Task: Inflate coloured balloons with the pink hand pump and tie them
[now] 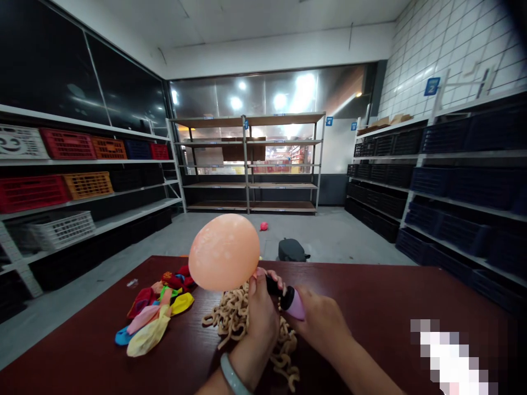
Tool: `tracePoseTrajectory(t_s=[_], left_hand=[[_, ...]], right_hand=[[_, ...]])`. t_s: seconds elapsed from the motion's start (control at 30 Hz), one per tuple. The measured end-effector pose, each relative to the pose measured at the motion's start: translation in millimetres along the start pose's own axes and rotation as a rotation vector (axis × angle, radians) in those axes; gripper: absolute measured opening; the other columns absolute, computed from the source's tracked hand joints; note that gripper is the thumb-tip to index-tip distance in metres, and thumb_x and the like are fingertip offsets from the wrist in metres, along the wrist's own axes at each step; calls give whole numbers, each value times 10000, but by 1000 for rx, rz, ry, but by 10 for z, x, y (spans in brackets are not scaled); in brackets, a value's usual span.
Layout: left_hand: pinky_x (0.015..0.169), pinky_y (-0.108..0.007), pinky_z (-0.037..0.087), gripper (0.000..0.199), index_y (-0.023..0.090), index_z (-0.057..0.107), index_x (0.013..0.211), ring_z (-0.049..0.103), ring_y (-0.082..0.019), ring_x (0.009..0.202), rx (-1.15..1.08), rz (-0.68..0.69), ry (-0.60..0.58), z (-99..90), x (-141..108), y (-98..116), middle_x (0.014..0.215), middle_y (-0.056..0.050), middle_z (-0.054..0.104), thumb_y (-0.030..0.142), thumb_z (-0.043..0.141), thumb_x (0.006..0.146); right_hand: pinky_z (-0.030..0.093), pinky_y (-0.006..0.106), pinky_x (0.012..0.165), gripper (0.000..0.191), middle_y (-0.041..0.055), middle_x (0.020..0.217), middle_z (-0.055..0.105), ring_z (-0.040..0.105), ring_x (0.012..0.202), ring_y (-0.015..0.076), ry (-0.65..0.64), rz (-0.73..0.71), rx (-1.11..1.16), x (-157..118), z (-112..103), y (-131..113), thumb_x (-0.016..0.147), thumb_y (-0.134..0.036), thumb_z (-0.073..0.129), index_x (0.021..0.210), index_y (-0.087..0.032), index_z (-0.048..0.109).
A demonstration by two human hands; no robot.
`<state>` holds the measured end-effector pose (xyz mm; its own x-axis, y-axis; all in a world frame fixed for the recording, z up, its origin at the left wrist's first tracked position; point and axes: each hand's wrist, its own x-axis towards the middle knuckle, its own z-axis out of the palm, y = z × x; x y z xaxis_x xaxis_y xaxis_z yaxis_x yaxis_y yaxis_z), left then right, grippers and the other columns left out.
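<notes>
An inflated peach balloon (224, 252) rises over the table, tilted to the left. My left hand (262, 307) is closed round its neck, where the balloon meets the black nozzle end of a hand pump (293, 304). The pump's purple barrel sits in my right hand (323, 318), whose fingers are wrapped round it. Beneath my hands lies a pile of tan curled pieces (230, 312), partly hidden by my left wrist. To the left are several limp balloons (150, 326) in yellow, pink, blue, red and green.
The dark red-brown table (370, 285) spans the foreground. A pixelated patch (457, 356) covers its right corner. On the floor beyond are a dark grey bag-like object (293, 249) and a small pink item (264, 226). Shelves with crates (76, 144) line both sides.
</notes>
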<state>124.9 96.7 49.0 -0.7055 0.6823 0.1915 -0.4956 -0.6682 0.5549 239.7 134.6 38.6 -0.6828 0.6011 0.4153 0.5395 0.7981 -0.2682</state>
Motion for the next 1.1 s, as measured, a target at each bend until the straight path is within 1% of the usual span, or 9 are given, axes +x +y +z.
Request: tracePoseTrajectory(t_s=[0.1, 0.3, 0.4, 0.5, 0.63, 0.73, 0.83, 0.97, 1.1], left_hand=[[499, -233, 389, 228, 202, 455, 758, 478, -107, 518, 19, 62, -3, -7, 109, 222, 640, 25, 504, 337, 632, 812], [472, -224, 363, 213, 200, 463, 772, 461, -107, 514, 4, 233, 27, -145, 417, 858, 634, 25, 484, 316, 639, 805], [475, -221, 361, 230, 197, 464, 772, 447, -105, 522, -16, 251, 34, -180, 459, 973, 645, 21, 473, 343, 638, 812], [508, -228, 386, 244, 200, 476, 781, 456, -111, 558, -50, 198, 36, -155, 408, 866, 672, 13, 472, 372, 646, 807], [538, -253, 411, 253, 211, 490, 780, 469, -130, 592, -64, 88, 6, -84, 250, 535, 690, 6, 472, 388, 671, 787], [573, -268, 429, 205, 213, 510, 780, 485, -140, 625, -38, -3, -36, -35, 91, 288, 707, -2, 478, 370, 634, 821], [615, -268, 440, 184, 206, 532, 788, 499, -142, 663, -2, -77, -68, 0, -44, 130, 736, -15, 497, 363, 611, 842], [637, -265, 444, 173, 195, 544, 787, 506, -138, 678, 5, -90, -86, 32, -108, 92, 751, -19, 506, 342, 616, 842], [611, -284, 449, 186, 192, 532, 767, 505, -150, 655, -1, -76, -82, 34, -23, 198, 722, -20, 498, 343, 613, 840]], right_hand=[[357, 274, 604, 290, 35, 895, 684, 661, 782, 221, 14, -16, 11, -10, -9, -25, 826, -415, 587, 1043, -226, 552], [408, 286, 680, 361, 55, 959, 674, 646, 849, 226, 13, -57, -6, 16, 33, 71, 811, -461, 598, 1078, -223, 551], [418, 297, 700, 376, 60, 956, 672, 639, 857, 236, -4, -38, -10, 12, 50, 151, 797, -444, 618, 1095, -224, 551], [426, 315, 741, 426, 83, 998, 669, 633, 891, 250, -4, -6, -19, 4, 70, 221, 795, -424, 627, 1150, -206, 540], [429, 321, 763, 459, 100, 1034, 662, 630, 914, 257, 1, 7, -29, 10, 92, 233, 801, -415, 627, 1187, -191, 524], [427, 310, 739, 429, 87, 1006, 664, 633, 888, 248, 2, 9, -10, 18, 90, 179, 802, -409, 624, 1163, -202, 524], [425, 305, 727, 404, 79, 993, 663, 631, 884, 244, 2, 14, 16, 16, 80, 132, 796, -366, 628, 1151, -204, 523], [427, 316, 728, 416, 91, 998, 662, 629, 880, 248, 8, 8, 23, 14, 80, 110, 809, -384, 611, 1164, -187, 518], [429, 309, 726, 441, 105, 1001, 662, 630, 878, 242, 2, -29, 31, 39, 91, 99, 844, -467, 562, 1175, -179, 515]])
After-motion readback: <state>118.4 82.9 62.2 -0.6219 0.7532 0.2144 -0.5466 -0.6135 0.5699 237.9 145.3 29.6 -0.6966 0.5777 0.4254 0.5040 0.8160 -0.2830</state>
